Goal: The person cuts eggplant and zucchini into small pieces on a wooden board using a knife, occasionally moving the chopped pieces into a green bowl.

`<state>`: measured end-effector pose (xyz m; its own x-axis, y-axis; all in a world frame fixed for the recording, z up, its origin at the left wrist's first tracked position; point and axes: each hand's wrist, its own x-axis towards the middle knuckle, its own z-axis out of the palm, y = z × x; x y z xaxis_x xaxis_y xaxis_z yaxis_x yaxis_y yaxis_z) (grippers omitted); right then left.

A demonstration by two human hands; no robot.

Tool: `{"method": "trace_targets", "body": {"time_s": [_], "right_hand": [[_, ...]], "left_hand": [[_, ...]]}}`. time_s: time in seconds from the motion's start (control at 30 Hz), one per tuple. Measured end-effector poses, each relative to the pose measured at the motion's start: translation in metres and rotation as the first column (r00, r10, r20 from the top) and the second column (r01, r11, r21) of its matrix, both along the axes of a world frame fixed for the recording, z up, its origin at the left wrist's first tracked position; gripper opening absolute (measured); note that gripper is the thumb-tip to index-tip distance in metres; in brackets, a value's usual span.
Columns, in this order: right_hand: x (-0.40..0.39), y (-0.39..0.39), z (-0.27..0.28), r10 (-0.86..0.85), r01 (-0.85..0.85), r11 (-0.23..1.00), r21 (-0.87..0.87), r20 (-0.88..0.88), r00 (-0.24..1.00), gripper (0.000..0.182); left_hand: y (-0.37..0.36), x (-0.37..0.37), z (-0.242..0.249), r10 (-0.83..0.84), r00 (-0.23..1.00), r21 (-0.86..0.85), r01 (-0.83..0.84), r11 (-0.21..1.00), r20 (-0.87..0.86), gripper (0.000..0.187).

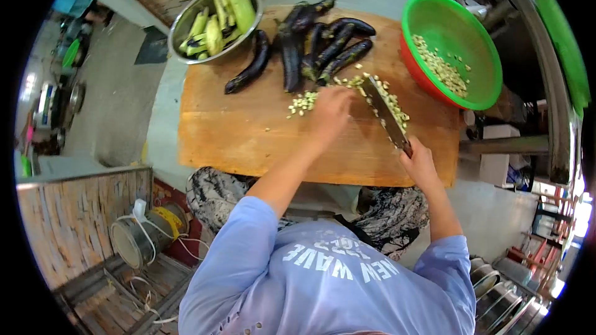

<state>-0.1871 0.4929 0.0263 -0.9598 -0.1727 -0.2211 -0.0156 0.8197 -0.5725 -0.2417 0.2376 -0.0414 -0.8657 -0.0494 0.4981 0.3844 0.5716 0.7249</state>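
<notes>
My right hand (419, 162) grips the handle of a cleaver (386, 113). The blade lies slantwise low over the wooden board (242, 133), pointing away from me. Small pale-green diced vegetable pieces (397, 107) line the blade's right side, and more lie past its tip. My left hand (333, 110) is on the board left of the blade, its fingers blurred beside the cut bits. Another small heap of diced pieces (302, 103) sits just left of that hand. Several dark purple eggplants (292, 56) lie across the far part of the board.
A metal bowl (177, 37) with peeled pale-green vegetables stands at the far left corner. At the far right, a green basin (490, 56) with diced pieces sits inside a red one (415, 68). A cylindrical metal container (130, 245) with a white cord stands low on the left.
</notes>
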Motion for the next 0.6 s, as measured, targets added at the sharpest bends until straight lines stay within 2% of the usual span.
{"method": "trace_targets", "body": {"time_s": [0.07,0.1,0.17,0.2,0.27,0.37,0.47,0.53,0.6], "right_hand": [[0.001,0.006,0.005,0.087,-0.081,0.995,0.062,-0.1,0.991,0.021],[0.001,0.008,0.01,0.164,-0.145,0.983,0.116,-0.18,0.97,0.022],[0.002,0.008,0.02,0.332,-0.267,0.934,0.236,-0.309,0.891,0.022],[0.003,0.008,0.017,0.369,-0.277,0.913,0.298,-0.319,0.873,0.022],[0.003,0.007,0.01,0.453,-0.299,0.857,0.419,-0.338,0.825,0.022],[0.006,0.005,0.023,0.496,-0.335,0.836,0.435,-0.337,0.8,0.021],[0.022,0.025,0.019,0.485,-0.31,0.814,0.492,-0.28,0.828,0.02],[0.037,0.035,0.04,0.439,-0.284,0.837,0.467,-0.264,0.859,0.026],[0.055,0.061,0.037,0.379,-0.227,0.835,0.501,-0.226,0.897,0.037]], "left_hand": [[-0.009,-0.004,0.033,0.109,0.989,0.074,-0.102,0.992,-0.1,0.017],[-0.009,-0.008,0.044,-0.051,0.993,0.028,0.054,0.998,-0.106,0.019],[-0.005,-0.01,0.063,-0.353,0.931,-0.066,0.348,0.935,-0.095,0.024],[0.01,-0.006,0.072,-0.519,0.849,-0.262,0.526,0.809,0.102,0.037],[0.046,0.004,0.061,-0.644,0.748,-0.508,0.623,0.595,0.162,0.052],[0.069,0.001,0.025,-0.639,0.724,-0.463,0.675,0.575,0.261,0.067],[0.064,-0.012,0.009,-0.54,0.805,-0.573,0.569,0.59,0.243,0.076],[0.049,-0.018,0.004,-0.477,0.833,-0.612,0.538,0.579,0.281,0.078],[0.029,-0.028,0.0,-0.399,0.87,-0.659,0.484,0.575,0.291,0.079]]}}
